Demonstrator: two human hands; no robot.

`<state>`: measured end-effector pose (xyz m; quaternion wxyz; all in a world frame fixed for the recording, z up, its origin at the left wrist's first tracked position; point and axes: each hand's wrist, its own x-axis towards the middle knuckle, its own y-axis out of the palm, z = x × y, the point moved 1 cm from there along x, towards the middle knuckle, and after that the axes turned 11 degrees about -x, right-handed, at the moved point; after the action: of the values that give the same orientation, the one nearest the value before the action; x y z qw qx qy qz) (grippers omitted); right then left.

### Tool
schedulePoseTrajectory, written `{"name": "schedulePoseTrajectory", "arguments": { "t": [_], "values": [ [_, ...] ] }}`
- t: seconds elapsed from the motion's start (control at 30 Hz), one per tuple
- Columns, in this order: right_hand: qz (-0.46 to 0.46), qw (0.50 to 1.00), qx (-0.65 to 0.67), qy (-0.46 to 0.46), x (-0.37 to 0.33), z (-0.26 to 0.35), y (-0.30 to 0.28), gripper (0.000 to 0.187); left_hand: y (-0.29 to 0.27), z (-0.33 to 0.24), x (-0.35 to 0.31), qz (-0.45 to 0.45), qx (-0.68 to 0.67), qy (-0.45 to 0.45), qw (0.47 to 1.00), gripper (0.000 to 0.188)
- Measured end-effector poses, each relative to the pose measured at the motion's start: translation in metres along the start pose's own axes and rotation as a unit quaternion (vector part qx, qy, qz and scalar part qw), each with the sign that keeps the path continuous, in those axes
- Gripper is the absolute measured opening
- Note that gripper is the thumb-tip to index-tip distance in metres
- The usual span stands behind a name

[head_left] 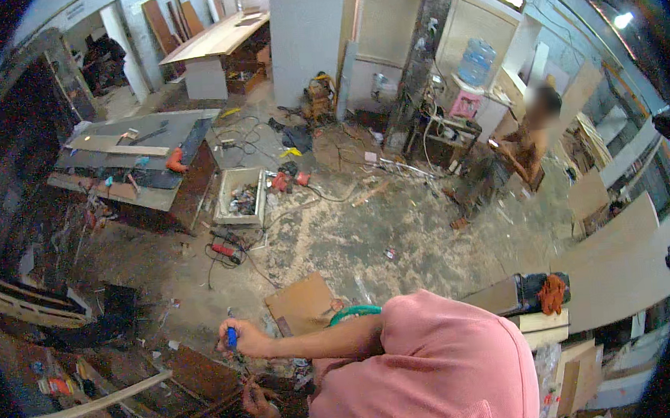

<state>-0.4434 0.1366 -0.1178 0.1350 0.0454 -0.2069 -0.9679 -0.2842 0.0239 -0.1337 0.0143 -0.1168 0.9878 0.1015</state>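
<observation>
My right hand [245, 339] reaches out to the left from the pink sleeve, its fingers closed round a small blue object [232, 337], perhaps a tool handle; its exact kind is too small to tell. Just below it, my left hand [260, 407] has its fingers bent together beside a dark, thin piece [245, 374] that lies between the two hands. What the left fingers grip is blurred. Both hands are over a brown wooden frame or panel [207, 377] at the lower left.
A light wooden strip [104, 400] crosses shelves of small items at lower left. A brown board [302, 300] lies on the dusty floor, with a red power tool [225, 252] and white bin [239, 196] beyond. Another person [529, 145] sits at the right. A worktable [133, 157] stands far left.
</observation>
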Motion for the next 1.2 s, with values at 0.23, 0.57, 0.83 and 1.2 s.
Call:
{"name": "schedulePoseTrajectory", "arguments": {
  "t": [0.23, 0.57, 0.83, 1.2],
  "values": [
    [-0.031, 0.996, 0.037, 0.08, -0.01, -0.007, 0.012, 0.019, -0.032, 0.001, -0.018, 0.2, -0.438, -0.196, 0.854, 0.035],
    [-0.005, 1.0, -0.007, 0.011, -0.013, 0.058, -0.007, 0.013, 0.001, -0.073, -0.011, 0.045, -0.406, -0.101, 0.907, 0.034],
    [0.101, 0.992, -0.043, 0.06, -0.028, 0.065, 0.057, 0.019, -0.019, -0.13, -0.019, 0.005, -0.281, -0.107, 0.954, 0.031],
    [0.181, 0.98, 0.014, 0.083, -0.019, 0.067, 0.115, 0.026, -0.024, -0.131, -0.041, 0.064, -0.255, -0.138, 0.955, 0.037]
  ]
}}
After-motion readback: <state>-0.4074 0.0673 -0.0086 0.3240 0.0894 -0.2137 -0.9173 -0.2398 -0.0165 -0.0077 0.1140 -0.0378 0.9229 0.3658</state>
